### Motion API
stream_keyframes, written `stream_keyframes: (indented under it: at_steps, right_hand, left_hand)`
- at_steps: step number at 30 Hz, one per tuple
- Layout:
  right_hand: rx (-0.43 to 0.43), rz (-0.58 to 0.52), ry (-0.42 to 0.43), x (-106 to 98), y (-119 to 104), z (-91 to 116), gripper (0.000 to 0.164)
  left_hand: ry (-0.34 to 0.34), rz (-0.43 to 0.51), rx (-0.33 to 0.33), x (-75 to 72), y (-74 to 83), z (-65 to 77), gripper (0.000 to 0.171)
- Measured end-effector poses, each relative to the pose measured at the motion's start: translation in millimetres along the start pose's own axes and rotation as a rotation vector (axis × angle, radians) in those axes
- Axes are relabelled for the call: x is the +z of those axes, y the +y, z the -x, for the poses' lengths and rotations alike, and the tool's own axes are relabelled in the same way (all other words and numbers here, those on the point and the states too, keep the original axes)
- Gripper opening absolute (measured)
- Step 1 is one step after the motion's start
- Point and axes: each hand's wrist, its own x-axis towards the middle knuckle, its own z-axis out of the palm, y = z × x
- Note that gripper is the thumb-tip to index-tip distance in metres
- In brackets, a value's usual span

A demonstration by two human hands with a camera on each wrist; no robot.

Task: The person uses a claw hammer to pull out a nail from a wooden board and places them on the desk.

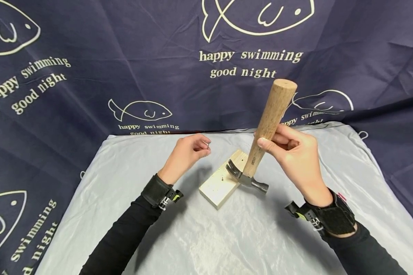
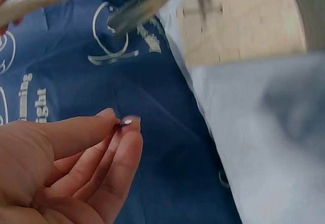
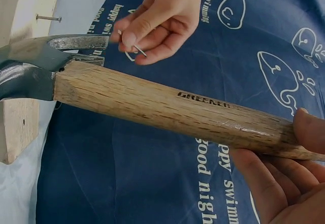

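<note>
Between thumb and fingertips, my left hand (image 1: 184,156) pinches a thin nail (image 3: 140,52), held in the air left of the block. My right hand (image 1: 297,156) grips the wooden handle of a claw hammer (image 1: 271,110), thumb on the near side. The hammer tilts with its handle end up and its dark metal head low, over the right side of a pale wooden block (image 1: 216,191). Whether the head touches the block, I cannot tell. One nail (image 3: 49,18) stands partly driven into the block, and a small dark hole shows near its far end.
A pale grey cloth (image 1: 206,244) covers the table under the block. Behind and at both sides hangs a dark blue curtain (image 1: 151,68) with white fish drawings and lettering. Each wrist wears a black strap with a small camera mount.
</note>
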Motion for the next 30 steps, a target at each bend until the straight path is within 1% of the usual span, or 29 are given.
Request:
stream_keyframes:
  at_steps: [4, 8, 12, 14, 16, 21, 26, 30]
  right_hand:
    - [-0.009, 0.018, 0.002, -0.4, 1.9, 0.6, 0.033]
    - [-0.007, 0.036, 0.000, -0.3, 4.7, 1.4, 0.034]
    - [-0.017, 0.053, 0.007, 0.4, 8.8, 2.1, 0.033]
    - [-0.029, 0.058, 0.009, 1.1, 10.9, 2.5, 0.033]
    - [-0.035, 0.060, 0.007, 2.4, 12.9, 2.5, 0.033]
    - [-0.042, 0.099, -0.017, 6.5, 15.9, 1.1, 0.035]
    - [-0.041, 0.205, -0.082, 9.6, 19.2, 1.5, 0.038]
    - [-0.007, 0.258, -0.121, 8.1, 24.3, 5.0, 0.036]
  left_hand:
    - [-0.039, -0.030, -0.052, -8.7, -8.7, 2.4, 0.030]
    - [-0.128, -0.117, -0.096, -12.1, -21.4, 6.7, 0.032]
    - [-0.235, -0.159, -0.206, -9.8, -35.1, 12.8, 0.028]
    - [-0.266, -0.175, -0.267, -6.7, -41.7, 16.1, 0.024]
    - [-0.286, -0.195, -0.312, -3.4, -47.8, 18.9, 0.019]
    - [-0.332, -0.265, -0.347, 3.5, -59.9, 25.2, 0.005]
    - [-0.343, -0.254, -0.374, 4.2, -63.7, 31.3, 0.003]
    - [-0.348, -0.276, -0.368, 1.0, -63.8, 33.1, 0.007]
